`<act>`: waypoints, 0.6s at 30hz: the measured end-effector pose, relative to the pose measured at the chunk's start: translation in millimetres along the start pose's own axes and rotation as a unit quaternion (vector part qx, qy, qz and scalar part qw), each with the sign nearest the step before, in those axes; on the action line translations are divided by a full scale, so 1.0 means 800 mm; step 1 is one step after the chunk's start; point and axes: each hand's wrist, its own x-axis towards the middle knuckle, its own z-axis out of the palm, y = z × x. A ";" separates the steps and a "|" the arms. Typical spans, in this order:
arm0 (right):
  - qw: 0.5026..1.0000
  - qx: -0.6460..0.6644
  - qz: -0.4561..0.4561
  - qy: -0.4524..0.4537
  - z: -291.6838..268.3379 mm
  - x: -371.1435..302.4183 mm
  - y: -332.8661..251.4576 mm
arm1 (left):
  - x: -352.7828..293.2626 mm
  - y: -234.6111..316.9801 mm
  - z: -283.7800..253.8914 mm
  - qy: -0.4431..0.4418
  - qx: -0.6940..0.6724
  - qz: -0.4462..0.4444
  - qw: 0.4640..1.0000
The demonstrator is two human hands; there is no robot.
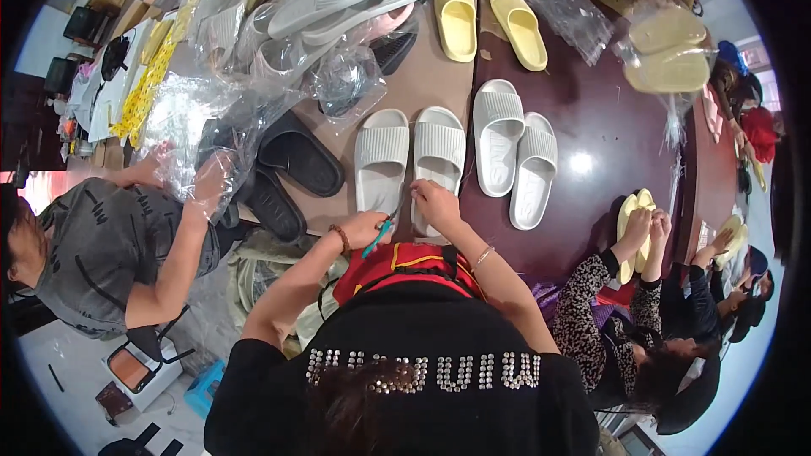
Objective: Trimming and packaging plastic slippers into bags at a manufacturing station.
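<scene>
A pair of light grey slide sandals lies before me on the tan table surface: the left slide (382, 148) and the right slide (439, 139), toes pointing away. My left hand (363, 230) is closed round a small teal-handled tool (378, 239) at the left slide's heel; its slim dark end points toward my right hand. Over the right slide's footbed, my right hand (435, 205) has its fingers pinched together near that dark end. What the pinch holds, if anything, is too small to make out.
Another grey pair (534, 173) lies to the right on the dark red table (591, 228). Yellow slides (457, 21) sit farther off. Black slides (300, 152), a bagged pile of slides (338, 0) and a co-worker (127, 253) are on my left. More people work on the right.
</scene>
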 end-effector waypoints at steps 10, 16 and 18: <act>0.999 0.028 -0.019 0.020 -0.018 -0.014 -0.008 | 0.040 0.012 -0.021 -0.106 -0.014 -0.042 0.993; 0.995 0.062 0.027 0.074 -0.030 -0.016 -0.008 | 0.015 0.036 -0.032 -0.166 -0.054 -0.054 0.983; 0.994 0.073 0.021 0.076 -0.031 -0.016 -0.012 | 0.023 0.032 -0.029 -0.140 -0.032 -0.031 0.989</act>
